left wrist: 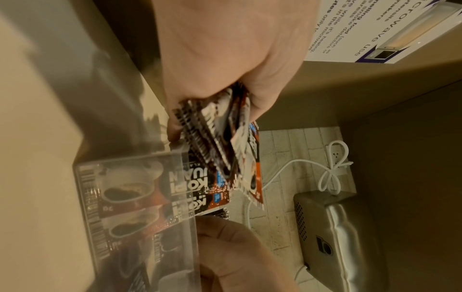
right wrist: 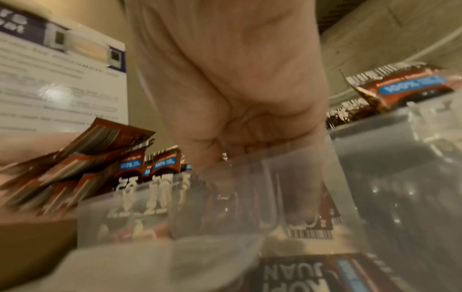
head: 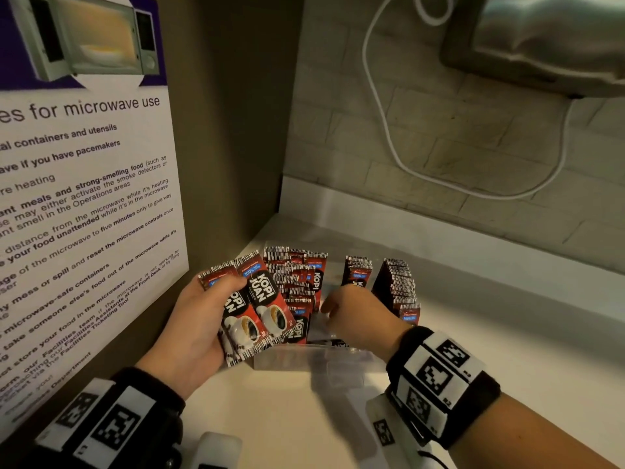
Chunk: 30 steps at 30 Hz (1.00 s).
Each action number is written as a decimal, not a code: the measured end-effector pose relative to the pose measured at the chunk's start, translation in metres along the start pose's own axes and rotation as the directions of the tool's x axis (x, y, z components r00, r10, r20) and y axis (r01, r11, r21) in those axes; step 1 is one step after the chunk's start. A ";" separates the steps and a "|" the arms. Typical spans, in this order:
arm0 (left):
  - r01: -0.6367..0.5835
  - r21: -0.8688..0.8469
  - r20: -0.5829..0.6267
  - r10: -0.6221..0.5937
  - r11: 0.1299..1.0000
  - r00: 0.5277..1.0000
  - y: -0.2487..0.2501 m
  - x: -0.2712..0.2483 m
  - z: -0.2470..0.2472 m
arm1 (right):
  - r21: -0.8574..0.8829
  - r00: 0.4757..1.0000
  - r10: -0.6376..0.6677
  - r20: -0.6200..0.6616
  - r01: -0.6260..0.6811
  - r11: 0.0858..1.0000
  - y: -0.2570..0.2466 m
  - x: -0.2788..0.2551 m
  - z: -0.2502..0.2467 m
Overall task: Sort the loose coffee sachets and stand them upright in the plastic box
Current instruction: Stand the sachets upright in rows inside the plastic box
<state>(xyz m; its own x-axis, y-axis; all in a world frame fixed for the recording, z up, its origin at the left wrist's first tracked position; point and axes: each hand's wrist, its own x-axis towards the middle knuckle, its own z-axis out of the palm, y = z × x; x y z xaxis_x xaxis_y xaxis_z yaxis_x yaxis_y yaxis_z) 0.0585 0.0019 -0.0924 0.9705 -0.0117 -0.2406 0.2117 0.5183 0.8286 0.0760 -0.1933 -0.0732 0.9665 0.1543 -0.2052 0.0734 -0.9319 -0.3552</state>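
Head view: sorting sachets at the plastic box (head: 304,358).
Left hand (head: 189,328) pinches a fanned sachet bundle (head: 257,309) beside it; right hand (head: 358,316) reaches inside, grip hidden.

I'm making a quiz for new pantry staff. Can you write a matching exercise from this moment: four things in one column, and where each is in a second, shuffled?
Things:
1. left hand
2. right hand
3. microwave poster
4. white cable

Places or states:
A. hangs against the brick back wall
B. reaches down into the plastic box
C. fixed on the side wall at left
D. holds a fanned bunch of coffee sachets

Pairs: 1-D, 2-B, 3-C, 4-A
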 end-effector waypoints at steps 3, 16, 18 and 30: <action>-0.003 0.004 0.001 0.003 1.000 1.000 0.000 -0.001 0.001 | -0.185 0.984 0.022 0.177 0.012 0.983 -0.002 0.000 0.007; -0.007 0.018 -0.026 0.008 1.000 1.000 0.002 0.001 -0.003 | -0.179 0.938 0.013 0.346 0.053 0.982 -0.008 -0.011 -0.013; -0.010 0.016 -0.023 0.010 1.000 1.000 0.002 0.000 -0.002 | -0.180 0.932 -0.012 0.361 0.082 0.980 -0.008 -0.016 -0.018; -0.020 0.016 -0.031 0.020 1.000 0.999 0.002 0.001 0.001 | 0.300 0.998 -0.030 -0.052 0.044 0.953 -0.001 -0.016 -0.022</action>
<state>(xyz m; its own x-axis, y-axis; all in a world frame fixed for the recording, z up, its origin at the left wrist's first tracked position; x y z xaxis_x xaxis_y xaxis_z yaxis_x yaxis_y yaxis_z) 0.0598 0.0023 -0.0900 0.9707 0.0250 -0.2389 0.1941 0.5046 0.8412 0.0664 -0.2021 -0.0494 0.9754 0.1645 -0.1466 0.0387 -0.7830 -0.6208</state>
